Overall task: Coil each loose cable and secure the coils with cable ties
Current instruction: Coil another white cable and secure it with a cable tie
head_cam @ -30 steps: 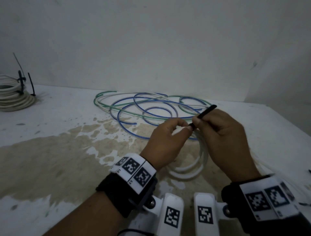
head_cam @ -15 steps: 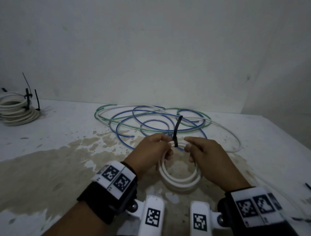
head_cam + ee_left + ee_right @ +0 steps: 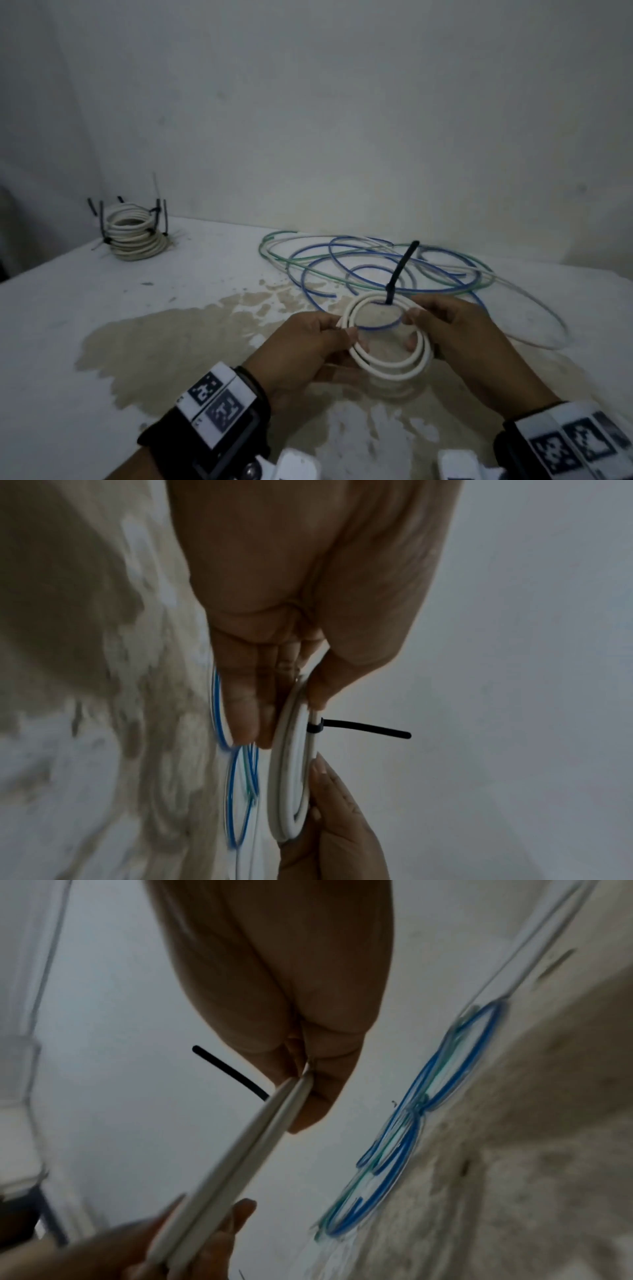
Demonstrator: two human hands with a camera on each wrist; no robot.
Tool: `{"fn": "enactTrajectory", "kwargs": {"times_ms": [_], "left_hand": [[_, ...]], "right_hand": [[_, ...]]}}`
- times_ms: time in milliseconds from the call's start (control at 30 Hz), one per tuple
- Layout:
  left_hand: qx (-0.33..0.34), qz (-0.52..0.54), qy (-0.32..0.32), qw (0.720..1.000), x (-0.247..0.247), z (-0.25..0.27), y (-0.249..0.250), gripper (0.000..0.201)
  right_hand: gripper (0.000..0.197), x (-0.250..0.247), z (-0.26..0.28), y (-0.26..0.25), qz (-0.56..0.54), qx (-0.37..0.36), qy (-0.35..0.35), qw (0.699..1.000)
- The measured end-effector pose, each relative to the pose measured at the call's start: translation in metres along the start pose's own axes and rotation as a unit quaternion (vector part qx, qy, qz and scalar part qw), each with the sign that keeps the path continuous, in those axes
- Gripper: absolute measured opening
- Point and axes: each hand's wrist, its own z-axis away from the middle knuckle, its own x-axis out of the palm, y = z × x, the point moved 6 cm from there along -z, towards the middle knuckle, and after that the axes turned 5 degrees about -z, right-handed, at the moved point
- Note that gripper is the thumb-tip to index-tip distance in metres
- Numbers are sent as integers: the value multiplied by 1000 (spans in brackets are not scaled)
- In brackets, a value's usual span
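Observation:
A small white cable coil [image 3: 390, 368] is held above the table between both hands. My left hand [image 3: 322, 339] pinches its left side between thumb and fingers. My right hand [image 3: 442, 329] grips the right side. A black cable tie [image 3: 399, 274] is fastened round the coil's far edge, and its tail sticks up and away. In the left wrist view the coil [image 3: 291, 785] is edge-on with the tie [image 3: 359, 727] pointing right. The right wrist view shows the coil [image 3: 240, 1153] and the tie's tail [image 3: 229, 1070] beside my fingers.
Loose blue, green and white cables [image 3: 376, 267] sprawl on the white table [image 3: 102, 308] behind the hands. A stack of tied white coils [image 3: 135, 233] stands at the far left by the wall. A brown stain [image 3: 171, 342] covers the table's middle.
The hands have shifted from the tie to the sides of the coil and lifted it, tilting it toward me. The head view has swung left, bringing the tied stack further in.

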Motion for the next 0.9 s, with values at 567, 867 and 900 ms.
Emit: {"fn": "enactTrajectory", "kwargs": {"times_ms": [567,867,900], "left_hand": [[40,140,375,915,-279,91,-2,11],[14,120,530,839,-409,78,-1,20],[-2,97,539,836,-415,74,-4,23]], "right_hand": [[40,256,-61,-50,-46,67,-179,981],[16,292,-79,-43,-106,122,-163,973],[14,294,-79,-41,-117,129,-169,970]]}}
